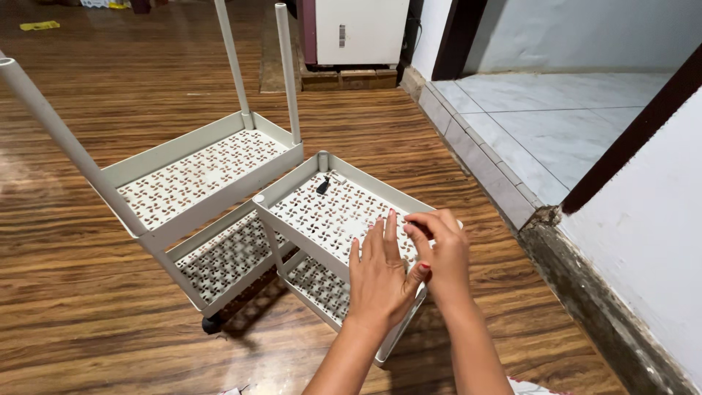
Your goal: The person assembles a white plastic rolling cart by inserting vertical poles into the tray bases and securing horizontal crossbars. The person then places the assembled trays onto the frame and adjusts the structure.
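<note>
1. The floor [95,307] is glossy brown wood-look boards running across the view. At 2 o'clock a raised step of pale marble tile [541,117] leads through a dark door frame [457,36]; a white wall [651,241] with a worn, dark base fills 4 o'clock.
2. At 12 o'clock a white appliance [358,29] stands on a low block. Open floor lies from 7 to 10 o'clock; the tiled step's edge runs close along the right of the trays.
3. A white perforated tray [329,212] sits at centre, tilted, with another tier just under it. A small black piece [322,186] lies on its pierced floor.
4. At 10 o'clock a second shelf unit [197,175] of the same white plastic holds two tiers, white poles [289,73] rising from its corners and a dark caster [212,323] under its near corner.
5. The left hand [380,274] is flat, fingers spread, over the centre tray's near part. The right hand [439,252] has its fingertips pinched together just beside the tray's far right rim; what it pinches cannot be told.
</note>
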